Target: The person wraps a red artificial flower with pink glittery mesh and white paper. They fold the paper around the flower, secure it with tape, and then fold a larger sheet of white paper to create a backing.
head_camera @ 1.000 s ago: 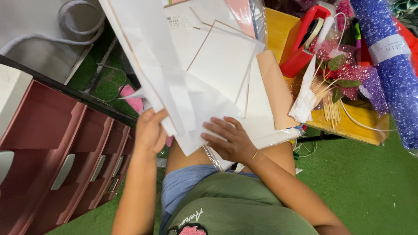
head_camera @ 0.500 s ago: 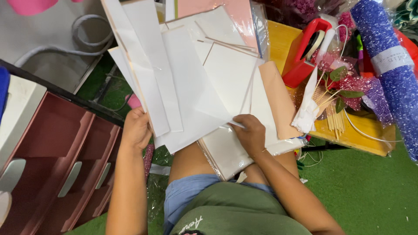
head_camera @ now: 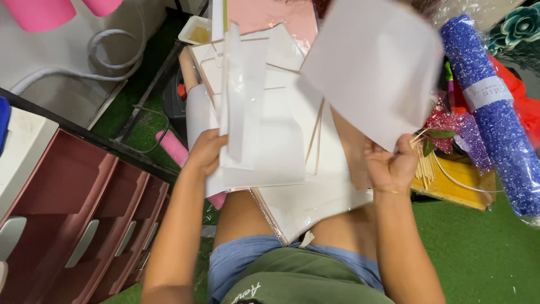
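Note:
My left hand (head_camera: 206,151) grips a bundle of white paper sheets and strips (head_camera: 256,129) held upright over my lap. My right hand (head_camera: 391,166) pinches the lower corner of a single large white sheet (head_camera: 377,67), lifted up and to the right, blurred. Under both, a stack of white cards in clear wrap (head_camera: 304,205) rests on my thighs, with a pale pink sheet (head_camera: 270,14) behind it.
A pink drawer unit (head_camera: 73,225) stands at the left. A blue glitter roll (head_camera: 495,112), thin wooden sticks (head_camera: 424,163), a yellow board (head_camera: 455,188) and red sparkly wrap lie at the right on green turf (head_camera: 484,253). A white hose (head_camera: 101,62) coils at upper left.
My right hand left the stack on my lap and lifted one white sheet up to the right. My left hand raised its bundle of sheets higher.

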